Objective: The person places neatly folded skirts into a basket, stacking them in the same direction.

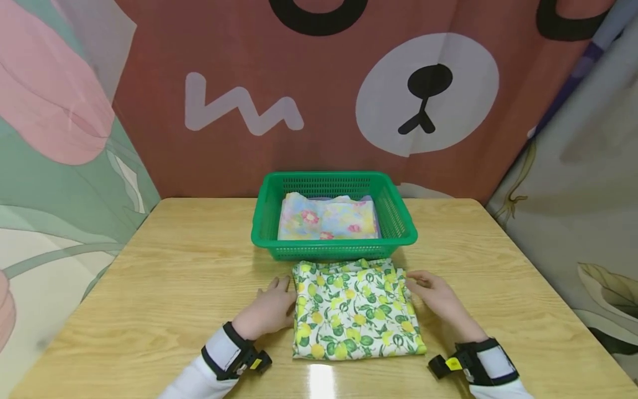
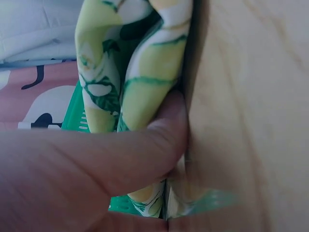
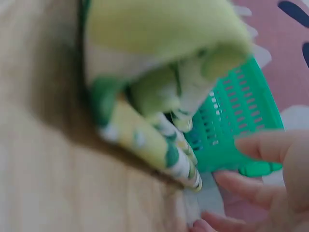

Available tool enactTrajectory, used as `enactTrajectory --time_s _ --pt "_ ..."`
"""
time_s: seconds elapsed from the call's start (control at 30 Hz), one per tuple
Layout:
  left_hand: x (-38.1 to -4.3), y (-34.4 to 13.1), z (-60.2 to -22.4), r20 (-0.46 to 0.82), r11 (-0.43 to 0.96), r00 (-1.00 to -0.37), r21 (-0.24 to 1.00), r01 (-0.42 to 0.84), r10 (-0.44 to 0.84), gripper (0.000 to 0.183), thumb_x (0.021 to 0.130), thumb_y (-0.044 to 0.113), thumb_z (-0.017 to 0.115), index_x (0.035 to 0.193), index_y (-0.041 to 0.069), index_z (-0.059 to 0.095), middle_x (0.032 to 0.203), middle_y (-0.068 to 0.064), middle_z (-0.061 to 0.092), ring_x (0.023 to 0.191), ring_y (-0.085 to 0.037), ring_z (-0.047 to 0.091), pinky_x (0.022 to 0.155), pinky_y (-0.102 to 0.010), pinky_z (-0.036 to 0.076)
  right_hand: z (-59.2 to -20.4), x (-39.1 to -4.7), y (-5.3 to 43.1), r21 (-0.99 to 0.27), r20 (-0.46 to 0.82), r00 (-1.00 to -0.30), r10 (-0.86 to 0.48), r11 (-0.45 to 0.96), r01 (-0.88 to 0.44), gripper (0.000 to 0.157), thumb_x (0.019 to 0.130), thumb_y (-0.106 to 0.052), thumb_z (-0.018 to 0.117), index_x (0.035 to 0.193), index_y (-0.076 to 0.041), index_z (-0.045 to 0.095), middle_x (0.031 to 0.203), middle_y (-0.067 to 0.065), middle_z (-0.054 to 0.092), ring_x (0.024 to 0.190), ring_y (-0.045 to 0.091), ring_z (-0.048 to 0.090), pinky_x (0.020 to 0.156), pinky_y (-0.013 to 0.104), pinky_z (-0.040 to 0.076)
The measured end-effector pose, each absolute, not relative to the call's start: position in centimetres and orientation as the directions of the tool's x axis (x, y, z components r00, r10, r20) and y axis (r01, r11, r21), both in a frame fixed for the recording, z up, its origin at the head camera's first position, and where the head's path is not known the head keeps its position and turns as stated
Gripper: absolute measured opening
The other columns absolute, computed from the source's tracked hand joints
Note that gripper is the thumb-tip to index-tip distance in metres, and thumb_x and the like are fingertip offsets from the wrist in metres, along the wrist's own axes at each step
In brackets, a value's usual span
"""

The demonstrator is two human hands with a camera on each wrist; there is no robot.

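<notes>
While the head view looks down, a folded lemon cloth (image 1: 355,310) lies flat on the wooden bench (image 1: 164,288), just in front of a green basket (image 1: 399,221). A folded flower cloth (image 1: 326,219) sits inside the basket. The left hand (image 1: 269,313) rests at the lemon cloth's left edge, and the right hand (image 1: 436,302) rests at its right edge, fingers loose.

Up close in the left wrist view, the left thumb (image 2: 145,150) presses against the cloth's folded edge (image 2: 140,72); I cannot tell if the grip pinches it.

Over in the right wrist view, which is blurry, the right fingers (image 3: 260,145) are spread and loose beside the cloth (image 3: 159,92), near the basket (image 3: 236,125).
</notes>
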State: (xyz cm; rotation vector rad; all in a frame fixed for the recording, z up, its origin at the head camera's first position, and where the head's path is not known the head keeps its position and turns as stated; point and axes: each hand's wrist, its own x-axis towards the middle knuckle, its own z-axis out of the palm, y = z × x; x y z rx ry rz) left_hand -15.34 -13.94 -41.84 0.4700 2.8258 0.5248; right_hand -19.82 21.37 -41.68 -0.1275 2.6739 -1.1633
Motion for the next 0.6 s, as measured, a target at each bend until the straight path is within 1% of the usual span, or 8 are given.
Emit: enactTrajectory --time_s 0.13,0.23,0.3,0.37,0.4,0.5,0.53,0.6 --pt "-15.4 -13.8 -41.8 -0.169 0.899 -0.929 0.357 0.254 0.330 0.034 0.097 0.018 0.060 0.127 0.002 0.063 0.149 -0.030 0.040 0.139 -0.054 0.034 0.103 -0.076 0.032 -42.0 -20.0 22.2 -0.824 -0.200 -0.973 -0.119 0.557 0.102 0.055 0.102 -0.024 0.052 0.143 0.010 0.039 0.144 0.036 0.043 0.126 0.042 0.054 0.103 0.044 0.050" --pt "-15.7 -13.7 -41.9 -0.118 0.881 -0.937 0.396 0.260 0.330 0.030 0.103 0.013 0.047 0.124 -0.001 0.064 0.129 -0.024 0.053 0.121 -0.041 0.051 0.097 -0.061 0.046 -42.3 -20.1 22.3 -0.902 -0.254 -0.953 -0.162 0.396 0.173 0.059 0.102 -0.022 0.052 0.146 0.012 0.031 0.145 0.035 0.042 0.116 0.020 0.062 0.095 0.026 0.054" --pt "-16.0 -13.6 -42.0 -0.093 0.832 -0.941 0.501 0.239 0.326 0.032 0.105 0.014 0.042 0.122 0.000 0.065 0.114 -0.016 0.059 0.105 -0.027 0.055 0.091 -0.050 0.050 -42.5 -20.2 22.2 -0.925 -0.280 -0.941 -0.190 0.315 0.212 0.062 0.102 -0.023 0.053 0.147 0.012 0.029 0.147 0.034 0.040 0.112 0.009 0.062 0.093 0.020 0.053" --pt "-16.2 -13.5 -42.2 -0.106 0.731 -0.942 0.660 0.174 0.319 0.034 0.107 0.018 0.039 0.116 -0.001 0.066 0.094 -0.009 0.058 0.085 -0.018 0.053 0.077 -0.040 0.050 -42.6 -20.2 22.1 -0.931 -0.297 -0.932 -0.210 0.282 0.233 0.064 0.102 -0.027 0.053 0.148 0.010 0.028 0.149 0.030 0.039 0.110 0.003 0.060 0.093 0.018 0.052" --pt "-16.4 -13.5 -42.4 -0.135 0.664 -0.941 0.739 0.113 0.310 0.038 0.108 0.023 0.037 0.113 -0.001 0.066 0.089 -0.006 0.058 0.080 -0.015 0.052 0.073 -0.036 0.049 -42.7 -20.2 22.1 -0.933 -0.297 -0.929 -0.220 0.275 0.233 0.064 0.102 -0.028 0.053 0.148 0.010 0.027 0.150 0.030 0.038 0.110 0.002 0.059 0.094 0.019 0.052" --pt "-16.8 -13.8 -43.1 -0.209 0.400 -0.928 0.913 -0.072 0.310 0.052 0.109 0.036 0.031 0.115 -0.003 0.063 0.088 -0.003 0.065 0.077 -0.009 0.058 0.072 -0.029 0.054 -42.7 -20.2 22.2 -0.943 -0.271 -0.930 -0.249 0.260 0.205 0.065 0.103 -0.025 0.052 0.147 0.015 0.024 0.146 0.033 0.042 0.109 0.002 0.060 0.094 0.021 0.053" --pt "-17.0 -14.0 -43.4 -0.233 0.320 -0.918 0.939 -0.127 0.321 0.056 0.108 0.040 0.030 0.118 -0.006 0.061 0.089 -0.004 0.066 0.076 -0.009 0.060 0.071 -0.028 0.055 -42.8 -20.2 22.2 -0.945 -0.267 -0.927 -0.262 0.261 0.199 0.064 0.103 -0.023 0.051 0.146 0.017 0.025 0.142 0.032 0.047 0.107 0.001 0.061 0.093 0.020 0.053" --pt "-17.3 -14.3 -44.0 -0.270 0.169 -0.897 0.960 -0.223 0.351 0.064 0.108 0.045 0.027 0.130 -0.010 0.053 0.099 -0.007 0.072 0.083 -0.009 0.067 0.078 -0.028 0.059 -42.9 -20.3 22.3 -0.949 -0.262 -0.915 -0.308 0.253 0.186 0.061 0.103 -0.020 0.048 0.143 0.021 0.027 0.133 0.027 0.058 0.103 -0.001 0.062 0.090 0.019 0.054"
